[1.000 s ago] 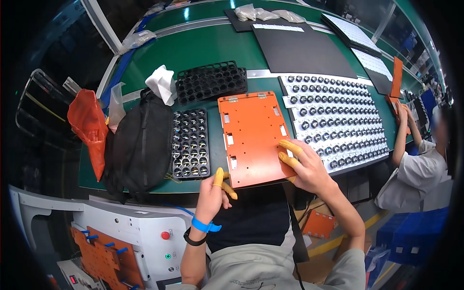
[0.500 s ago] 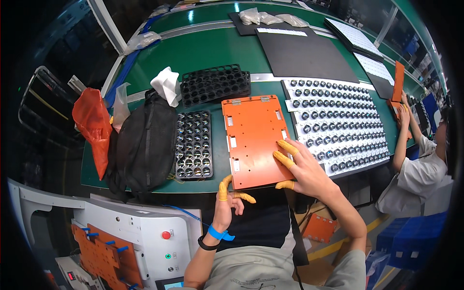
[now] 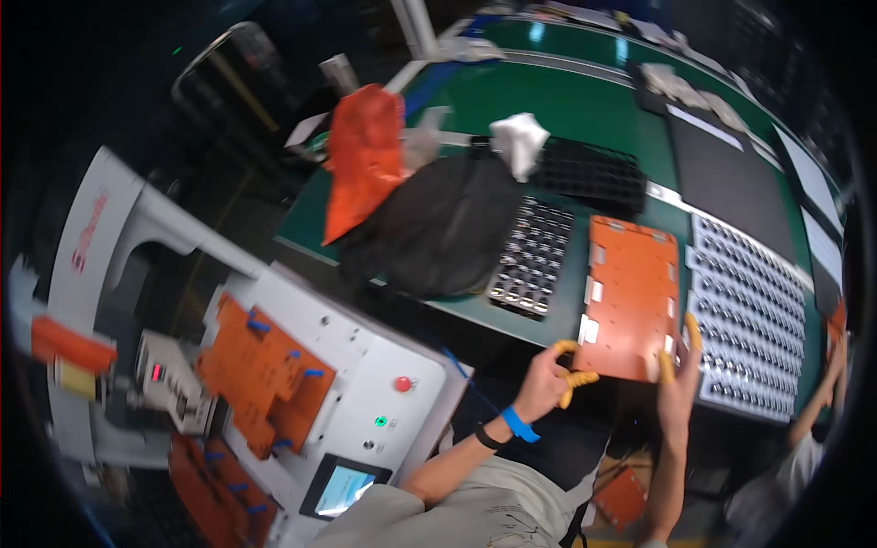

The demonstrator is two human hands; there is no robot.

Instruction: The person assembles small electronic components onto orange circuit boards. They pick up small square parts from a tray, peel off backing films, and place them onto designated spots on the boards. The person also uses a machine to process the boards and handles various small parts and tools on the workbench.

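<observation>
A flat orange plate (image 3: pixel 630 301), with small cutouts along its sides and hinges at its far end, lies over the bench's near edge. My left hand (image 3: pixel 546 384), in yellow finger cots and a blue wristband, closes at its near left corner. At the near right side my right hand (image 3: pixel 679 379) grips the same plate, thumb over the top and fingers along the edge. Left of the plate is a black tray (image 3: pixel 533 260) of round shiny lens-like parts. To its right stand rows of dark round parts on white strips (image 3: pixel 749 315).
A black bag (image 3: pixel 438 228), a red plastic bag (image 3: pixel 361 164) and stacked black trays (image 3: pixel 592 173) sit on the green bench. A white machine (image 3: pixel 356 365) with a red button, a screen and an orange fixture (image 3: pixel 265 374) is at my left. Another person's arm (image 3: pixel 827 388) shows at far right.
The view has swung left, bringing more of the white machine in. My right hand has gone from lying on the plate's top to gripping its right edge. My left hand remains at the near left corner.
</observation>
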